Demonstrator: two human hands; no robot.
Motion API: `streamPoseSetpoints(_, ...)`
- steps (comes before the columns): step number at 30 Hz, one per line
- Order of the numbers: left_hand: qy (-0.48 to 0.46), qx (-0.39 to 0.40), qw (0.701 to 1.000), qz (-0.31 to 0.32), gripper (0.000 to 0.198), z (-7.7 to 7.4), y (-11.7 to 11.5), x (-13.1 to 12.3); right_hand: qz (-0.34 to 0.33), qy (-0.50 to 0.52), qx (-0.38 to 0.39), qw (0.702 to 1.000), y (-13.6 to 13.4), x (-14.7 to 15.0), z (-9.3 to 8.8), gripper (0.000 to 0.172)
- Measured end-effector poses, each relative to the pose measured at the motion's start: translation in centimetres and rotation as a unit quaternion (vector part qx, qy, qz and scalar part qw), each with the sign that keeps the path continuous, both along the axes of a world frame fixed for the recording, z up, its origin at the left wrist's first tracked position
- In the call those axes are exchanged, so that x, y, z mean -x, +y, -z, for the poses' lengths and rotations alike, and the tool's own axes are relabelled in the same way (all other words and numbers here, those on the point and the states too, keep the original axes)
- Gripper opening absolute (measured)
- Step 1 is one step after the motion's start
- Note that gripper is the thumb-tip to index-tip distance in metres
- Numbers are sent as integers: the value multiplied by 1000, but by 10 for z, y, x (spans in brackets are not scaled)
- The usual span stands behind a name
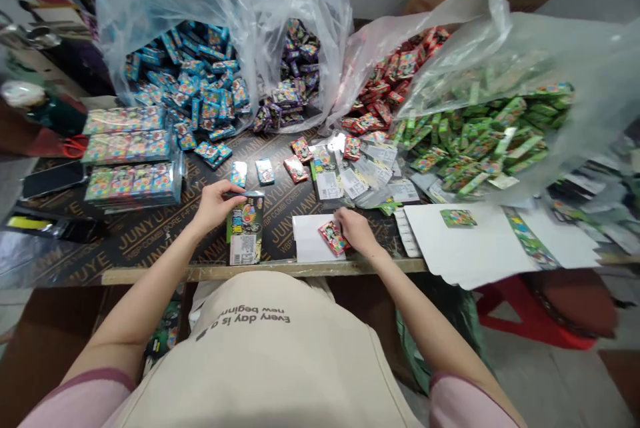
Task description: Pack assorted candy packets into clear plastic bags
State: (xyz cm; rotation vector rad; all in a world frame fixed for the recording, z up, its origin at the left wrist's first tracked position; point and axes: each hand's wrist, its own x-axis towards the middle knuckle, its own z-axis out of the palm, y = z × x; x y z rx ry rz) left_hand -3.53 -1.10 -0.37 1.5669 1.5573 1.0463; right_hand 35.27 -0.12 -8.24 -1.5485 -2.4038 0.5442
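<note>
My left hand [216, 203] pinches the top edge of a clear packet [245, 231] with a printed card inside, lying flat near the table's front edge. My right hand [354, 228] is closed on a small red packet [334, 239], held over a white sheet [311, 241]. Loose blue [265, 171] and red small packets [296, 169] lie just beyond the hands.
Four clear bags stand at the back with blue [190, 81], purple [293, 81], red [395, 81] and green packets [480, 141]. Filled packs are stacked at left [133, 168]. White card sheets [480, 241] overhang the table at right. A phone [53, 179] lies far left.
</note>
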Motion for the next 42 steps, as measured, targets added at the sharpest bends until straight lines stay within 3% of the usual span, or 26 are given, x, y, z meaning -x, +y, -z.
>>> streamPoseSetpoints(3, -65, 9, 997, -34, 19, 2, -1, -1, 72, 85, 32, 993, 8, 6, -12, 13)
streamPoseSetpoints(6, -102, -7, 993, -55, 20, 1, -5, -9, 104, 169, -1, 980, 11, 45, -40, 21)
streamPoseSetpoints(10, -96, -54, 994, -25, 15, -1, -12, -23, 44, 382, 80, 920, 8, 125, -78, 36)
streamPoseSetpoints(14, -74, -85, 994, 11, 13, -5, -17, -27, 14, 442, 151, 884, 12, 172, -88, 30)
streamPoseSetpoints(17, -45, -118, 992, 31, 12, -7, -19, -25, 15, 431, 130, 893, 14, 177, -87, 23)
streamPoseSetpoints(20, -23, -160, 986, 51, 12, -7, -21, -25, -3, 403, 43, 914, 8, 173, -84, 13)
streamPoseSetpoints(23, 11, -197, 978, 71, 11, -5, -23, -25, -62, 356, -76, 929, -5, 166, -80, 10)
streamPoseSetpoints(26, 53, -208, 971, 103, 12, -5, -24, -23, -118, 327, -111, 931, -10, 160, -81, 16)
streamPoseSetpoints(29, 72, -198, 969, 128, 14, -7, -25, -19, -87, 329, -66, 938, 0, 157, -93, 12)
streamPoseSetpoints(32, 57, -178, 976, 113, 13, -10, -25, -19, -34, 339, -10, 940, 22, 160, -113, 8)
streamPoseSetpoints(35, 26, -161, 983, 82, 10, -11, -23, -21, -91, 337, 154, 924, 42, 169, -130, 18)
streamPoseSetpoints(38, -3, -145, 988, 58, 7, -11, -22, -24, -172, 296, 350, 872, 54, 180, -135, 22)
streamPoseSetpoints(40, -4, -142, 989, 50, 5, -10, -22, -24, -185, 260, 410, 854, 59, 187, -134, 20)
streamPoseSetpoints(42, 7, -153, 987, 46, 6, -11, -23, -24, -180, 236, 423, 856, 63, 192, -132, 18)
